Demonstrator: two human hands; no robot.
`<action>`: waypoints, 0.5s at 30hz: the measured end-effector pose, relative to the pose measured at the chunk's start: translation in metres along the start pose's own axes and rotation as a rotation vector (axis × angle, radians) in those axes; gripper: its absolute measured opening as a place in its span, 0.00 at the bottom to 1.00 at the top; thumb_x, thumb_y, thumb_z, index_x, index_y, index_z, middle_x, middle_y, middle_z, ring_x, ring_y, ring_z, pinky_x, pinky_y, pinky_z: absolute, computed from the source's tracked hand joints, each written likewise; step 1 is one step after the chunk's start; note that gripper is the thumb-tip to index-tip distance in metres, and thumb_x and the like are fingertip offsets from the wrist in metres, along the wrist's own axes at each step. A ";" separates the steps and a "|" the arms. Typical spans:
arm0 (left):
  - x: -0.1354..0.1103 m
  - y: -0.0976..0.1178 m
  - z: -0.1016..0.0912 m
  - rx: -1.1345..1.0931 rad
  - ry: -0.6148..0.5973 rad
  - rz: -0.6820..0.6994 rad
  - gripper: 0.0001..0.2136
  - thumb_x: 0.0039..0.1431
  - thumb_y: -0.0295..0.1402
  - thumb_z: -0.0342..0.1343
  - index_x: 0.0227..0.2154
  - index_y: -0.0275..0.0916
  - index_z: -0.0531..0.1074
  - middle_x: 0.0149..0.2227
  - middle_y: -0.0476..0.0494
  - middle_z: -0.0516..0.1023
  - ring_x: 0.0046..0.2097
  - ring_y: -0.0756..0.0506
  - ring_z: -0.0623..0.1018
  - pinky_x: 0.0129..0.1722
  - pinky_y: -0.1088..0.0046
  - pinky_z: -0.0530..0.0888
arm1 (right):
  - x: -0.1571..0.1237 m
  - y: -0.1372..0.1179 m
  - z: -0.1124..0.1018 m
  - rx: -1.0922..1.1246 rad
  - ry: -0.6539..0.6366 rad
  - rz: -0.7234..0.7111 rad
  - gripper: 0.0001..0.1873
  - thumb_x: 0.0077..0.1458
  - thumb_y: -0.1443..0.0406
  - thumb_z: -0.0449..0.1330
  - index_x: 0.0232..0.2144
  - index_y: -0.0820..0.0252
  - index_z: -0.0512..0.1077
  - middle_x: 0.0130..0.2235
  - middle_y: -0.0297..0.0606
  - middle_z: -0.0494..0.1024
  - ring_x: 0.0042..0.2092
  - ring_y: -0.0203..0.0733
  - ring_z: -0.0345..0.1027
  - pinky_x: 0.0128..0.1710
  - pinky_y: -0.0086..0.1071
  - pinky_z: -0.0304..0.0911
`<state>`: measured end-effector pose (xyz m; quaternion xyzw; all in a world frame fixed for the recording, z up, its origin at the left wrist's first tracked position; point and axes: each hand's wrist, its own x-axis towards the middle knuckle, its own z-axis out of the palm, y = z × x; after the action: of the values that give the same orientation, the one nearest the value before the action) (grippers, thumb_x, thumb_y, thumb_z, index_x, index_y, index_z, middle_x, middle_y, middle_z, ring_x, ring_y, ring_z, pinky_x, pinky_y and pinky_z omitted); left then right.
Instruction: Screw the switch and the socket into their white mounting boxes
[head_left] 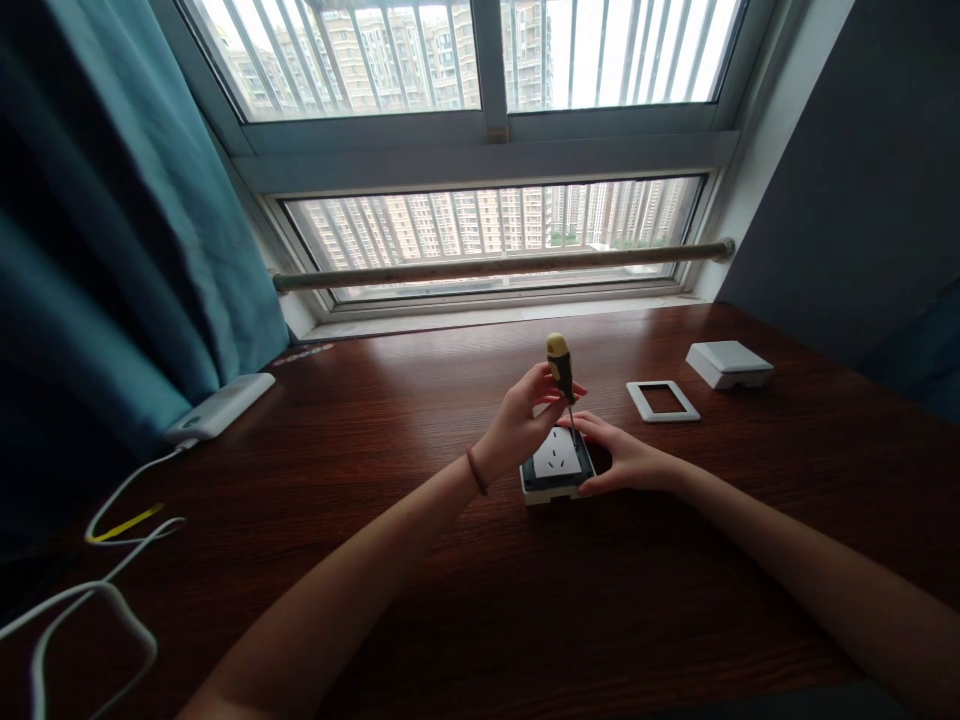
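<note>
My left hand (525, 415) is closed around a screwdriver (560, 368) with a yellow and black handle. The screwdriver stands nearly upright, its tip at the right side of a wall socket (556, 455). This socket has a white face with slots and a dark surround, and sits on a white box on the table. My right hand (619, 455) grips the socket's right side, thumb at the near edge and fingers along the far edge. Whether the tip sits in a screw is too small to tell.
Right of my hands lie a white square frame (637, 400) and a white box (729, 364). A white power strip (225, 410) with a white cable (112, 590) and a yellow strip (126, 523) are at the left. Behind the wooden table (420, 620) are a window and a blue curtain (187, 250).
</note>
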<state>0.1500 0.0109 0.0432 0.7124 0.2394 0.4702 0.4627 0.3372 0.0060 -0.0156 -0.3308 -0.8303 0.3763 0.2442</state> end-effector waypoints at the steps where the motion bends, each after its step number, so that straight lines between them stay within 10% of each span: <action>1: 0.000 -0.001 0.001 0.000 -0.002 0.007 0.11 0.55 0.29 0.54 0.41 0.35 0.64 0.38 0.39 0.74 0.42 0.45 0.74 0.44 0.66 0.71 | 0.000 0.001 0.000 -0.005 0.002 -0.002 0.46 0.36 0.56 0.68 0.57 0.56 0.55 0.56 0.42 0.56 0.59 0.50 0.49 0.58 0.42 0.49; 15: 0.002 -0.005 -0.005 0.028 0.054 -0.035 0.17 0.50 0.32 0.59 0.43 0.36 0.66 0.38 0.42 0.75 0.40 0.45 0.75 0.41 0.67 0.72 | 0.000 0.000 0.000 0.033 0.000 -0.011 0.46 0.36 0.57 0.68 0.57 0.54 0.55 0.55 0.41 0.57 0.58 0.50 0.50 0.57 0.42 0.50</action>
<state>0.1465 0.0171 0.0399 0.7014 0.2709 0.4778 0.4543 0.3371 0.0058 -0.0152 -0.3219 -0.8258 0.3887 0.2517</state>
